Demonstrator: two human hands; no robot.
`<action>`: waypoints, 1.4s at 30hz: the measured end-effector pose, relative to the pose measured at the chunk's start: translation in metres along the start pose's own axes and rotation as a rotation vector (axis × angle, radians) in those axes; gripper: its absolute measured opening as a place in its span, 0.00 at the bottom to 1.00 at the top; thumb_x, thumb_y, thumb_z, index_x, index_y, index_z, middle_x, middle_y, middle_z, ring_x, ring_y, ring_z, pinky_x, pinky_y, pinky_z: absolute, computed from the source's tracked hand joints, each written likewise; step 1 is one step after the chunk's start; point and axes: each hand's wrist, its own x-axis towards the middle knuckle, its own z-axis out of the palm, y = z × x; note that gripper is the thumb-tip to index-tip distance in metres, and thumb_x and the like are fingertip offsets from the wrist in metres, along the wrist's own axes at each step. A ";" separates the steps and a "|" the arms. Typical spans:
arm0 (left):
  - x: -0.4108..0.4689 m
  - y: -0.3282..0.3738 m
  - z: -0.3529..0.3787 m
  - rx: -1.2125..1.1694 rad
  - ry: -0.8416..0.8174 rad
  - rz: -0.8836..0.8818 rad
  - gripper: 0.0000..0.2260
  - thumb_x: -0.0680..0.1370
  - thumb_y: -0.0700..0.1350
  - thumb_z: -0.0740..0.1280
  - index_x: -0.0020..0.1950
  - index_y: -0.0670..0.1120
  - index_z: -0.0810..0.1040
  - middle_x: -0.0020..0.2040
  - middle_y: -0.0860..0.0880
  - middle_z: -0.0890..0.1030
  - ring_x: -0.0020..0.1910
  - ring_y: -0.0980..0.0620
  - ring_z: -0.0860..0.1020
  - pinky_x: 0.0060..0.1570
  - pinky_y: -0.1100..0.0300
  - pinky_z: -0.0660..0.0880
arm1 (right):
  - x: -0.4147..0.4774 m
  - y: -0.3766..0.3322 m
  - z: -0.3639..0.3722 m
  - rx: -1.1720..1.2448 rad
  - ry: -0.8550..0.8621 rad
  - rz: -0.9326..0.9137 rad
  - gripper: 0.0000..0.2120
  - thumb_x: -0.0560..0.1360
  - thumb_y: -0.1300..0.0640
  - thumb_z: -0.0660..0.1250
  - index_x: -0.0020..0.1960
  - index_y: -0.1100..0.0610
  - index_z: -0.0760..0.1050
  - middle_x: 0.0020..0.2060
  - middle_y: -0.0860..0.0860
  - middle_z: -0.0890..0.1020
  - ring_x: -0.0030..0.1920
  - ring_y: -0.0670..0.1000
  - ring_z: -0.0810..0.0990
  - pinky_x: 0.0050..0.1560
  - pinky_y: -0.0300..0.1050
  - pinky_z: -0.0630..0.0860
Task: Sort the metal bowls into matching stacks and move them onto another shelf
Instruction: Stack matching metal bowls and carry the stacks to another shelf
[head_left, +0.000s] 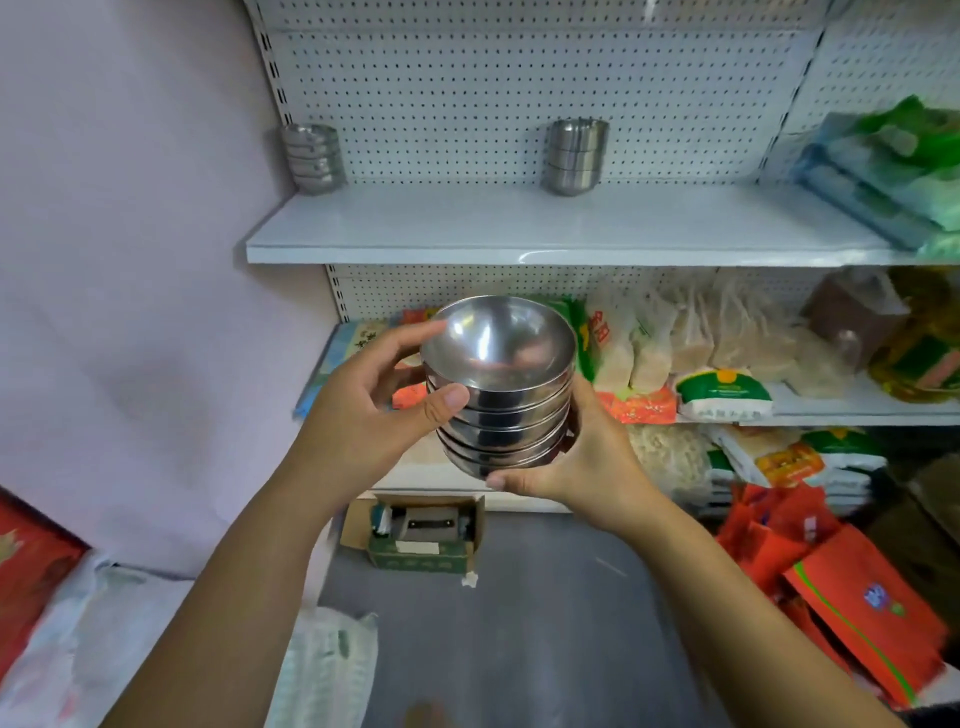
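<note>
Head view. Held in mid-air below the front edge of the white shelf (519, 244), in front of the shelf under it: a held stack (498, 384) of metal bowls, mouths up, long axis near upright with a slight lean. Five or six bowls by the rims showing, exact count hard to tell.

Three stacks in all, one in the hands and two standing on the white shelf. At that shelf's left end, against the pegboard, a left stack (314, 158) of shallow bowls, about four or five, blurred. Near its middle, a middle stack (574, 156) of deeper bowls, three or four, mouths up.

Left hand (374, 395) curled round the held stack's left side, with the thumb pressed on the wall and the fingers curved past the top rim. Right hand (582, 462) cupped against the lower right side, thumb along the bottom bowl, gripping too.
</note>
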 end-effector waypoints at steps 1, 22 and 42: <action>0.010 -0.004 0.000 -0.011 0.013 -0.006 0.28 0.68 0.52 0.76 0.67 0.59 0.77 0.63 0.62 0.81 0.61 0.61 0.80 0.57 0.66 0.78 | 0.012 0.004 0.001 0.004 -0.007 0.002 0.56 0.53 0.49 0.90 0.74 0.48 0.66 0.60 0.39 0.82 0.62 0.39 0.80 0.64 0.40 0.76; 0.358 -0.106 -0.133 -0.054 0.158 0.140 0.31 0.70 0.51 0.77 0.72 0.55 0.72 0.64 0.54 0.81 0.66 0.57 0.78 0.67 0.50 0.75 | 0.399 0.016 0.083 0.036 0.020 -0.052 0.51 0.55 0.46 0.89 0.71 0.46 0.67 0.60 0.39 0.81 0.60 0.35 0.79 0.60 0.34 0.77; 0.492 -0.237 -0.192 0.017 0.299 -0.011 0.21 0.78 0.56 0.68 0.68 0.50 0.79 0.64 0.55 0.82 0.66 0.57 0.78 0.66 0.58 0.74 | 0.587 0.092 0.179 0.026 -0.067 0.036 0.52 0.56 0.46 0.88 0.72 0.47 0.63 0.60 0.36 0.77 0.57 0.30 0.77 0.55 0.32 0.79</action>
